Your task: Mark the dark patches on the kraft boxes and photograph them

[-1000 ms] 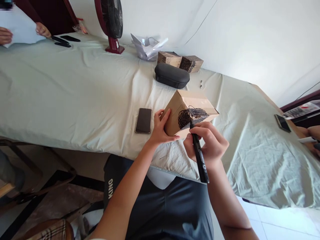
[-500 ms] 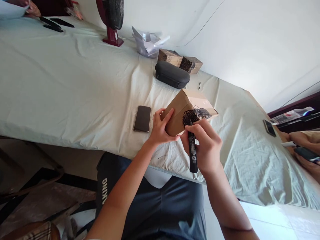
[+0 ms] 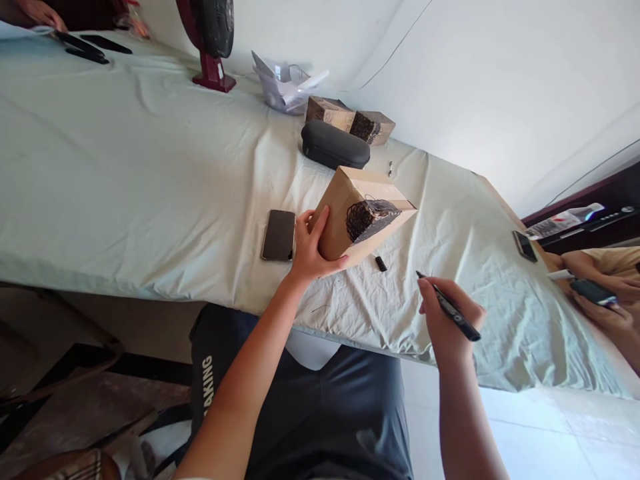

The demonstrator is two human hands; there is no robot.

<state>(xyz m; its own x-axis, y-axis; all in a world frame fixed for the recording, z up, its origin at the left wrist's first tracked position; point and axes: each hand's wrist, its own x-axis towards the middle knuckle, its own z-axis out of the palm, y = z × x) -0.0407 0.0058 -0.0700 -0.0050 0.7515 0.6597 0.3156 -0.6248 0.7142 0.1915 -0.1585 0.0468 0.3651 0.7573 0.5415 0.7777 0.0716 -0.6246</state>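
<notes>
A cardboard box [image 3: 340, 200] is tilted over the cloth, with dense black scribbles across one corner. My left hand [image 3: 313, 250] grips its left side, fingers spread along the cardboard. To the right of the box, my right hand [image 3: 447, 313] is closed round a black marker [image 3: 457, 315], whose bare tip points up and left, apart from the box. A black marker cap [image 3: 381, 263] lies on the cloth between the box and my right hand. Just left of my left hand, a phone [image 3: 279, 235] lies flat.
Behind the box are a black case [image 3: 335, 145], more scribbled cardboard boxes [image 3: 373, 127], a plastic container [image 3: 280, 90] and a fan [image 3: 214, 73]. Another phone [image 3: 524, 246] lies at the right, near a person's hands [image 3: 605, 307]. Another person's hand [image 3: 43, 15] shows at the top left.
My right hand has moved right, away from the box, with the marker. The box now shows more of its scribbled corner, and the cap on the cloth has come into view. The view has shifted slightly.
</notes>
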